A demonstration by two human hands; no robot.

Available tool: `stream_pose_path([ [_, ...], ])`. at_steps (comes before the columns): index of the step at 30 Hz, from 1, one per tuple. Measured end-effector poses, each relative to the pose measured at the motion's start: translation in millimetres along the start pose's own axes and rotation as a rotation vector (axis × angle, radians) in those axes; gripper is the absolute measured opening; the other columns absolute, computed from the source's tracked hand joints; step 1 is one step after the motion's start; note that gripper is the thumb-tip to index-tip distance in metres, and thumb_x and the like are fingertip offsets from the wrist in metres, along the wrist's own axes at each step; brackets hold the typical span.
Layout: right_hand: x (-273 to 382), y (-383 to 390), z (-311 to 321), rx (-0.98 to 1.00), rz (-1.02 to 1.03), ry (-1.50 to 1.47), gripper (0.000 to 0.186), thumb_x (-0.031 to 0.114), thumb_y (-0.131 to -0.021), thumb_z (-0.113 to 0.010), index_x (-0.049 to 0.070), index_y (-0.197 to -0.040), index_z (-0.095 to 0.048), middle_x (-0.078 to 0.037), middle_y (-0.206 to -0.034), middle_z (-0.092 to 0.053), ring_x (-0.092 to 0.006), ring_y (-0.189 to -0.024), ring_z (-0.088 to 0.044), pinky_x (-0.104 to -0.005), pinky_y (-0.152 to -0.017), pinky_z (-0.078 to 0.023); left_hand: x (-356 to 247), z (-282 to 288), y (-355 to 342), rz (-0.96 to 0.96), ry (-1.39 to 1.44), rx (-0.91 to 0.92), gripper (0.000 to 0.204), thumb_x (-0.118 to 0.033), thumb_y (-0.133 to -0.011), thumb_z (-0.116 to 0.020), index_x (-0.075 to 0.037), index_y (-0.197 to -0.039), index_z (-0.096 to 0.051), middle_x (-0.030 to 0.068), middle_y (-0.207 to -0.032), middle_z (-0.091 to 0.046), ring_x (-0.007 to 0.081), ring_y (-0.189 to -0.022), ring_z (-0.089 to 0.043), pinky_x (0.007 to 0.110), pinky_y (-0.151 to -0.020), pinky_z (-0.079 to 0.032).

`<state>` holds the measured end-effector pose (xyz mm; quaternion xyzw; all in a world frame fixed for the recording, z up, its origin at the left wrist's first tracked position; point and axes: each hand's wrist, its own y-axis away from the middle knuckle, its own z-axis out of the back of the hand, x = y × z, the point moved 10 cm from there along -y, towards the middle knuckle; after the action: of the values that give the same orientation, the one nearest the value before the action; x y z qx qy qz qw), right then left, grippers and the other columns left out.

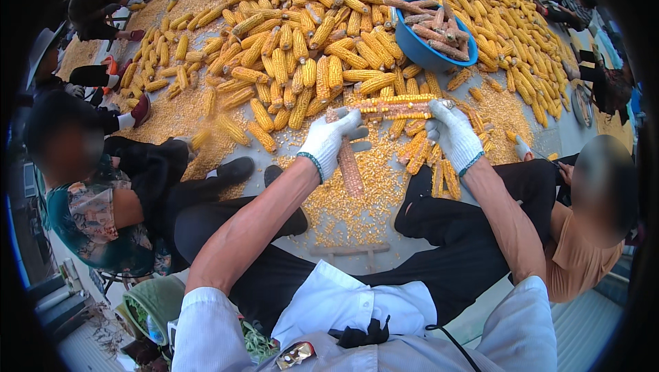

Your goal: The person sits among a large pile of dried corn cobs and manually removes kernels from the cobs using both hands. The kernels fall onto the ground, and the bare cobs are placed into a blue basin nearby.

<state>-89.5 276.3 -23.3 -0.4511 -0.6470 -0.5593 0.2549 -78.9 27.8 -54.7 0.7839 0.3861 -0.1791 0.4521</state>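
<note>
My left hand (336, 140), in a white work glove with a green cuff, is closed around a bare corncob (351, 171) that slants downward. My right hand (453, 133), gloved the same way, grips the right end of a partly shelled ear of corn (395, 106). That ear lies level between my hands, with rows of kernels gone along its side. Its left end meets the fingers of my left hand; whether the cob touches it there is hard to see. Loose kernels (364, 217) are spread on the ground below my hands.
A large heap of yellow corn ears (302, 36) fills the ground ahead. On it at the right sits a blue basin (420, 54) of bare cobs. One person (75, 193) sits close on my left, another (583, 255) on my right. More people sit around the heap.
</note>
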Motion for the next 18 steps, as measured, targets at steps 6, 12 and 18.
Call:
stream_pose_path([
  [6, -21, 38, -37, 0.181, -0.037, -0.014, 0.031, 0.016, -0.095, -0.071, 0.003, -0.119, -0.056, -0.006, -0.096, -0.067, -0.0155, -0.078, -0.07, -0.0265, -0.062, -0.059, -32, 10, 4, -0.161, 0.052, -0.027, 0.031, -0.012, -0.094, -0.071, 0.002, -0.12, -0.062, 0.0115, -0.111, -0.067, 0.0238, -0.098, -0.068, 0.045, -0.08, -0.064],
  [12, -12, 64, -48, 0.423, -0.136, 0.085, 0.056, 0.036, -0.099, -0.064, -0.001, -0.138, -0.048, -0.014, -0.11, -0.066, -0.0246, -0.089, -0.073, -0.0355, -0.072, -0.062, -79, -3, 16, -0.338, -0.28, 0.078, 0.034, -0.006, -0.092, -0.069, 0.003, -0.124, -0.061, 0.0138, -0.118, -0.07, 0.0235, -0.106, -0.067, 0.036, -0.093, -0.056],
  [18, -28, 63, -82, 0.551, -0.166, 0.324, 0.061, 0.042, -0.102, -0.058, -0.001, -0.142, -0.044, -0.016, -0.113, -0.069, -0.0182, -0.081, -0.073, -0.0275, -0.067, -0.06, -98, -32, 26, -0.364, -0.334, 0.214, 0.039, -0.005, -0.09, -0.069, 0.006, -0.126, -0.058, 0.0193, -0.124, -0.067, 0.029, -0.119, -0.064, 0.039, -0.101, -0.051],
])
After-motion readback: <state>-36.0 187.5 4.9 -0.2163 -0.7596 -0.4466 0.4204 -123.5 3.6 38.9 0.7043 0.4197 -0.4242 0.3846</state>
